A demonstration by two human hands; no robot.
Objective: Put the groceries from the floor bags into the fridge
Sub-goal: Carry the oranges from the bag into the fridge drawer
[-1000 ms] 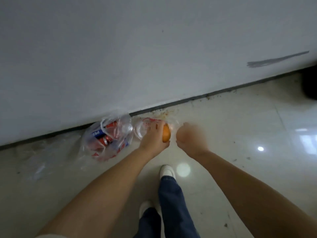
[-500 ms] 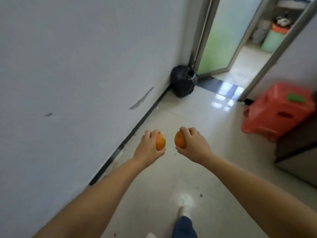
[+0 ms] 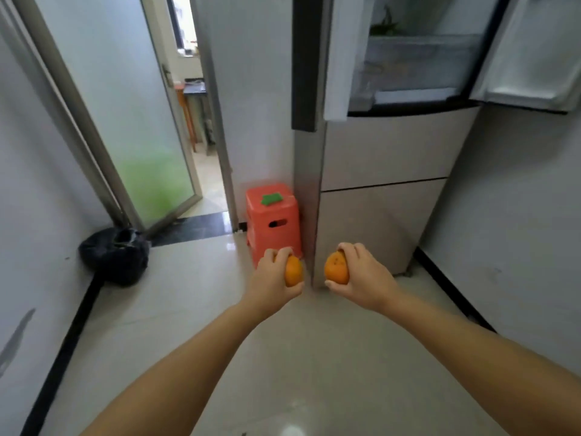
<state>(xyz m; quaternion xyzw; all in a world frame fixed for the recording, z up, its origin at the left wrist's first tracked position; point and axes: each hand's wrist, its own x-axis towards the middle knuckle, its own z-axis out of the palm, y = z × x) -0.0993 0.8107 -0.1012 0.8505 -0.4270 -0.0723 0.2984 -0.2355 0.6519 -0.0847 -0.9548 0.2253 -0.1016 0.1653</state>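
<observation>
My left hand (image 3: pixel 273 273) grips an orange (image 3: pixel 293 271), fingers curled over its top. My right hand (image 3: pixel 361 275) grips a second orange (image 3: pixel 336 268) the same way. Both are held out in front of me at about the same height, a short gap between them. Straight ahead stands the fridge (image 3: pixel 383 171), beige with lower drawers shut. Its upper compartment (image 3: pixel 418 55) is open, with both upper doors swung out, showing a clear drawer and something green at the back. The floor bags are out of view.
A red plastic stool (image 3: pixel 273 215) stands against the fridge's left side. A black rubbish bag (image 3: pixel 114 254) lies in the left corner by a frosted glass door (image 3: pixel 132 114). A doorway opens behind the stool. White walls close both sides of the tiled floor (image 3: pixel 188 309).
I rose from the bags by the wall with an orange in each hand, and the view swung right, from the wall past the doorway to the open fridge.
</observation>
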